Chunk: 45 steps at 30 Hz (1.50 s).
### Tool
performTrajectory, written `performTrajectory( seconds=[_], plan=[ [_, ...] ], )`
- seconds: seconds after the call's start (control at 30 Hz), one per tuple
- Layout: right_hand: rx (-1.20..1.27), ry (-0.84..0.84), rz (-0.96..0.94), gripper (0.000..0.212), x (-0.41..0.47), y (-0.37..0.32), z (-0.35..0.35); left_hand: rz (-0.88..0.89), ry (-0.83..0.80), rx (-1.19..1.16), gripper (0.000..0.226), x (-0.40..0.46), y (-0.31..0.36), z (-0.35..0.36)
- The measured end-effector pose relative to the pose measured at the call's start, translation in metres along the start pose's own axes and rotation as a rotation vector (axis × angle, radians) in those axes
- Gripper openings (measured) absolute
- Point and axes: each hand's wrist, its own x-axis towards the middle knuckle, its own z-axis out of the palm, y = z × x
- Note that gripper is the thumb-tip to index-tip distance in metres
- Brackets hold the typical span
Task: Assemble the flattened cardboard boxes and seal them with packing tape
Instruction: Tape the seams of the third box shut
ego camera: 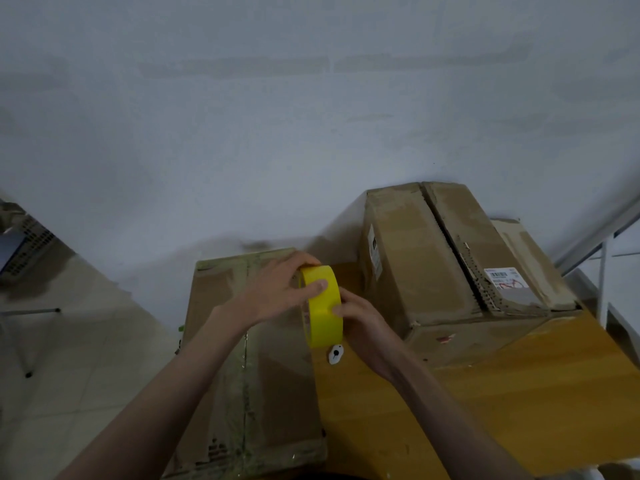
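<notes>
Near edge of the taped cardboard box below the left hand: cut off by the lower picture edge. Both forearms: cut off there too. Inner core of the yellow tape roll between the hands: hidden by left-hand fingers. Right hand fingertips: hidden behind the roll. Loose tape end: cannot be told. Printing on the shipping label on the large box right of the right hand: too small to read. Small white item under the roll: partly hidden, kind unclear. Perforated grey object far left of the left hand: cut off by the left edge, blurred.
</notes>
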Motion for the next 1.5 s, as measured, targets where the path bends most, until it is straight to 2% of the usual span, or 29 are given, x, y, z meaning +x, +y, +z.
performTrajectory(
  seconds=[0.07, 0.17, 0.27, 0.4, 0.6, 0.67, 0.77, 0.9, 1.07, 1.27, 1.5],
  plan=[
    [0.101, 0.033, 0.039, 0.048, 0.005, -0.003, 0.006, 0.11, 0.031, 0.062, 0.057, -0.003, 0.007, 0.005],
    [0.062, 0.074, 0.001, 0.042, 0.009, 0.001, 0.009, 0.237, 0.088, 0.109, 0.054, -0.003, 0.01, 0.008],
    [0.055, 0.054, -0.02, 0.041, 0.005, 0.001, 0.008, 0.161, 0.032, 0.087, 0.048, 0.0, 0.003, -0.004],
    [-0.005, -0.052, -0.038, 0.039, 0.002, -0.002, 0.005, 0.082, -0.021, -0.011, 0.044, 0.001, -0.012, -0.013],
    [-0.167, -0.152, -0.043, 0.045, 0.003, -0.001, -0.002, -0.039, -0.016, -0.139, 0.063, 0.002, -0.014, -0.014],
    [-0.087, -0.137, -0.026, 0.046, 0.005, -0.004, 0.001, -0.033, -0.022, -0.144, 0.059, 0.001, -0.012, -0.011],
    [0.035, -0.031, 0.016, 0.046, 0.01, -0.008, 0.01, 0.058, -0.003, -0.032, 0.056, -0.003, -0.006, -0.004],
    [0.046, 0.029, 0.002, 0.049, 0.011, -0.005, 0.01, 0.202, 0.029, 0.025, 0.061, -0.002, 0.0, -0.003],
    [-0.033, -0.062, -0.033, 0.043, 0.002, -0.007, 0.006, 0.111, -0.039, -0.012, 0.051, -0.001, -0.005, -0.012],
    [-0.213, -0.184, -0.024, 0.041, -0.005, -0.013, 0.0, -0.061, -0.117, -0.326, 0.046, 0.01, -0.004, -0.027],
    [-0.312, -0.245, -0.044, 0.04, -0.009, -0.018, -0.001, -0.026, -0.213, -0.363, 0.032, 0.017, -0.016, -0.043]
  ],
)
